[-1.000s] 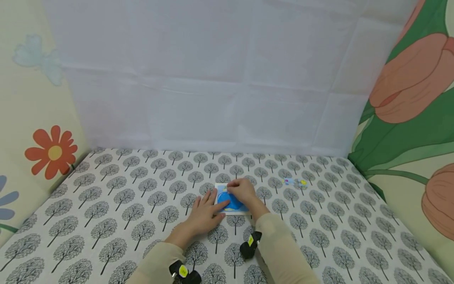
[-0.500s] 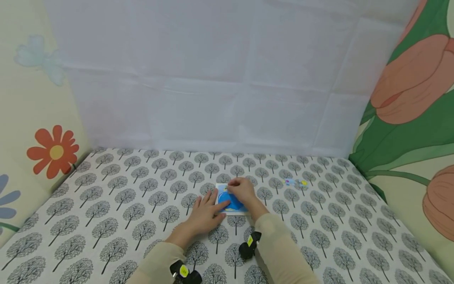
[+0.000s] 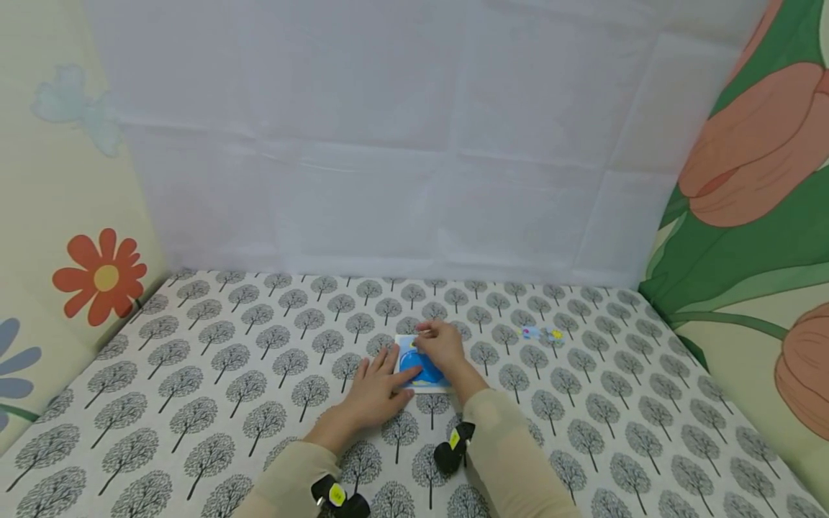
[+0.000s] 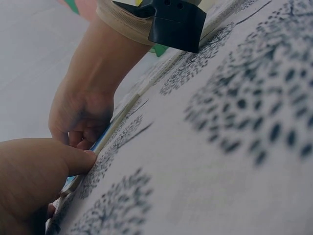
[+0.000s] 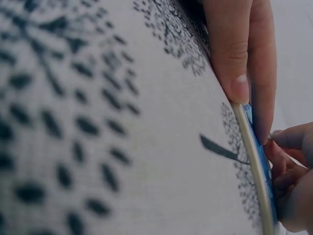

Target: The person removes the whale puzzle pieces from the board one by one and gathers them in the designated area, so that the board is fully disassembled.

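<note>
A thin, white-bordered puzzle board (image 3: 421,370) with a big blue shape on it lies flat on the tablecloth. My left hand (image 3: 378,388) rests on its left side with fingers spread, the thumb at its near edge and a straight finger over the blue part. Over the board's upper part is my right hand (image 3: 442,349), fingers bent and tips together. The right wrist view has a small pale bit, apparently the edge of a puzzle piece (image 5: 272,136), pinched at those fingertips; most of it is hidden. Beside them a little yellow (image 3: 412,344) shows on the board.
Small, colourful puzzle pieces (image 3: 531,332) lie to the right, farther back. A cloth (image 3: 291,403) printed with trees covers the table. White sheeting (image 3: 414,144) hangs behind, with flower-painted walls at both sides. Both wrists wear black camera mounts (image 3: 450,457).
My right hand has risen slightly, with its index finger lifted and its fingertips still at the board's upper part. The left hand keeps its place on the board.
</note>
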The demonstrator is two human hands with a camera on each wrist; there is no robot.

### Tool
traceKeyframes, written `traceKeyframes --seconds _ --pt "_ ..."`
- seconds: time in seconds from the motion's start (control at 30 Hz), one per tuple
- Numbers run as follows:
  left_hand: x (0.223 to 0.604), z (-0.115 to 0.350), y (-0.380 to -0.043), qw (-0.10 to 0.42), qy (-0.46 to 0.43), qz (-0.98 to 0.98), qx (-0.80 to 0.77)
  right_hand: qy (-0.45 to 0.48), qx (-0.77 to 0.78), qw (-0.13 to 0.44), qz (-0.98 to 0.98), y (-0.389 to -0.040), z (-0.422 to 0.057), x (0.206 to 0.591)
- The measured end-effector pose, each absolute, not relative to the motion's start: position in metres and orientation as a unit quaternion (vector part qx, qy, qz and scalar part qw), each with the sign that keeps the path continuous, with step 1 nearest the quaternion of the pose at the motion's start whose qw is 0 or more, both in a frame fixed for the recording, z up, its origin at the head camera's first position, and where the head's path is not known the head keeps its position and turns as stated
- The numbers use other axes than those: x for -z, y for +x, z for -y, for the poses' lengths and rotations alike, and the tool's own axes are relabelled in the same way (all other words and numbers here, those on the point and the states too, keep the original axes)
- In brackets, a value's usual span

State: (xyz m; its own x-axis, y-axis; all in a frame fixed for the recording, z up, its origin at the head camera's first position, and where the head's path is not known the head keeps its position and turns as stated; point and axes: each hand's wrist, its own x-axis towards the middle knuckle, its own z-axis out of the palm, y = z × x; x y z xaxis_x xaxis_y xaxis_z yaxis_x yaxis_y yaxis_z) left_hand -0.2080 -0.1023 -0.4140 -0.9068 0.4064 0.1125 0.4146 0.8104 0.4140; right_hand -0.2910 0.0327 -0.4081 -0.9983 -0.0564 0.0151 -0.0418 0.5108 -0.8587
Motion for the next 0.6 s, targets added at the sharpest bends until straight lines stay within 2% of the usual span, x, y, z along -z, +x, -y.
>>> traceKeyframes --seconds 0.6 --pt "0.4140 0.1025 -0.2075 0.013 -0.218 0.950 0.223 -0.015 0.522 0.000 -0.853 -0.2914 -0.0325 0.4088"
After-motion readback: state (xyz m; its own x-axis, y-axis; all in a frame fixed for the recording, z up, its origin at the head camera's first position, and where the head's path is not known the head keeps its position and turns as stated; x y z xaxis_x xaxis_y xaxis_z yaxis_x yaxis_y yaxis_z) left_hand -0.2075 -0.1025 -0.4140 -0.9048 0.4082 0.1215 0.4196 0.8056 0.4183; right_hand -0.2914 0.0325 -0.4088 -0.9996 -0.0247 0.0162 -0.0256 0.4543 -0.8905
